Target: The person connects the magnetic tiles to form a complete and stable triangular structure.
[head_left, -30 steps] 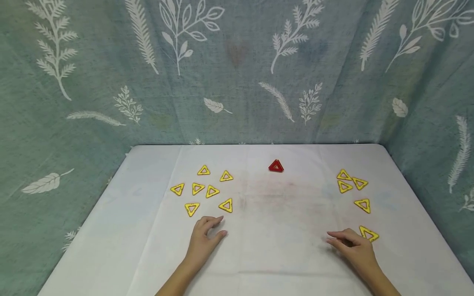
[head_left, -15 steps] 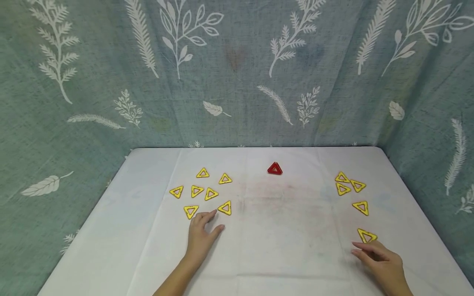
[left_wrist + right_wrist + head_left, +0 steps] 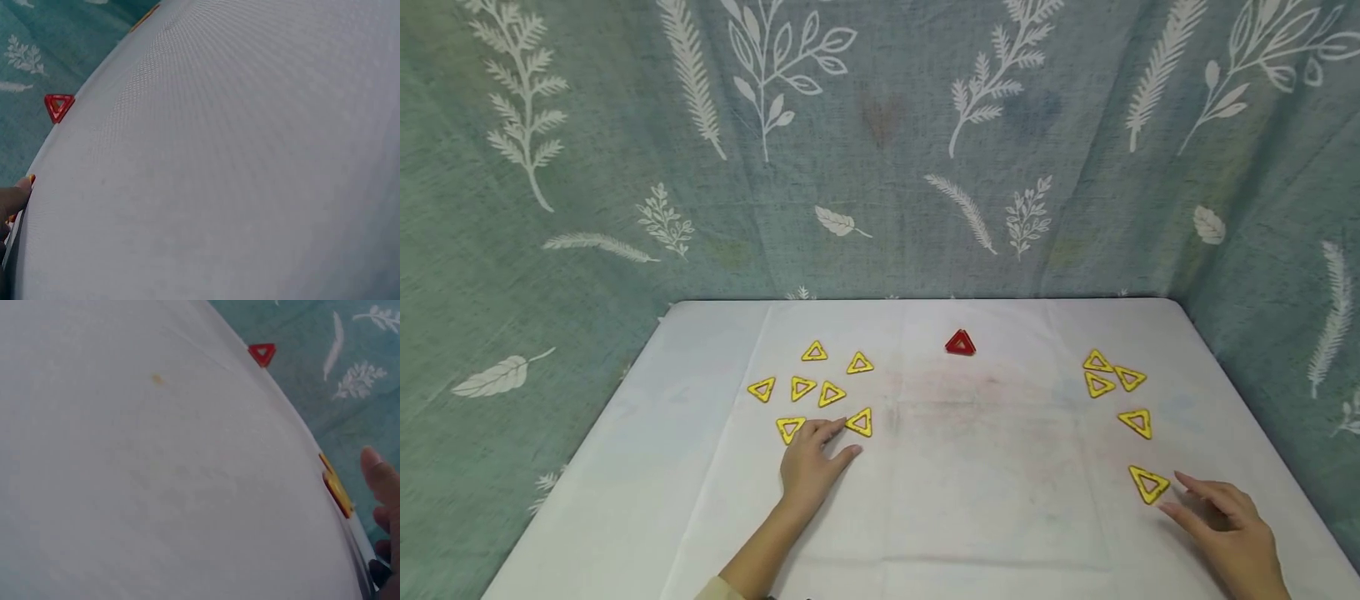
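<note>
My left hand (image 3: 811, 471) is low over the white tabletop, thumb and index finger spread apart. Its index fingertip is right at the left corner of a yellow triangle (image 3: 868, 423) with a hollow centre. The hand partly covers a second yellow triangle (image 3: 782, 426). On the right, my right hand (image 3: 1236, 533) has thumb and index finger parted beside the nearest yellow triangle (image 3: 1138, 483), nothing between them. In the right wrist view, a fingertip (image 3: 373, 465) shows near a yellow triangle (image 3: 338, 494) at the frame's edge.
A red triangle (image 3: 967, 342), seemingly a small stack, lies at the back middle of the white table (image 3: 970, 517). More yellow triangles lie in a left group (image 3: 827, 400) and a right group (image 3: 1101, 391). A patterned green cloth (image 3: 880, 242) hangs behind and along both sides.
My right hand has moved right, past the nearest yellow triangle, and its fingers have spread. My left hand has moved slightly forward to a yellow triangle. The triangles keep their places.
</note>
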The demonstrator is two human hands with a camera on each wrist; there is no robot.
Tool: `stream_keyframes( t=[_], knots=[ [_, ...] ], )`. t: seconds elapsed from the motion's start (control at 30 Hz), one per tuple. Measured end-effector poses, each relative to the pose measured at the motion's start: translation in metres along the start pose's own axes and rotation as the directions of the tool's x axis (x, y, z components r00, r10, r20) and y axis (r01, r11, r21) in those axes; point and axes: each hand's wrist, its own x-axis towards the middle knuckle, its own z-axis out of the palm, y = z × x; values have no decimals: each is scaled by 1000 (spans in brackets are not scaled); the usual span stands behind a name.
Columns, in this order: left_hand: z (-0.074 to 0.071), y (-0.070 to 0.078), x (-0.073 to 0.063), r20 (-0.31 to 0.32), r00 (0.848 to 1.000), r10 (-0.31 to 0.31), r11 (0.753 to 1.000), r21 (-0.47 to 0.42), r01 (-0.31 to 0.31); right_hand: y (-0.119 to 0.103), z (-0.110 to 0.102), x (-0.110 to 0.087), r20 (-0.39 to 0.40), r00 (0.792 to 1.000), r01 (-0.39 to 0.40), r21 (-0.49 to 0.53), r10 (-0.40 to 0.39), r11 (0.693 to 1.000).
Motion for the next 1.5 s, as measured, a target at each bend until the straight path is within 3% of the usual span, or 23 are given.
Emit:
stream_keyframes(
  t=[0.13,0.27,0.37,0.6,0.8,1.07,1.5],
  knots=[
    [3,1,3,0,1000,14,1000,15,-14,5,-4,5,106,994,10,-69,-3,998],
    [3,3,7,6,1000,16,1000,18,-16,7,-4,11,219,975,48,-78,-30,996],
    [4,4,9,9,1000,19,1000,14,-19,6,-2,15,249,965,106,-79,-83,991],
    [8,5,14,9,998,59,998,4,-59,3,1,21,173,967,204,-79,-188,976],
    [14,10,24,50,989,138,990,0,-139,-3,8,27,86,952,299,-50,-294,953],
    [20,13,25,74,987,143,990,-32,-141,-16,18,32,103,955,284,-33,-279,958],
    [31,32,22,109,973,204,979,-51,-200,-42,46,39,128,884,451,24,-450,892]
  ],
)
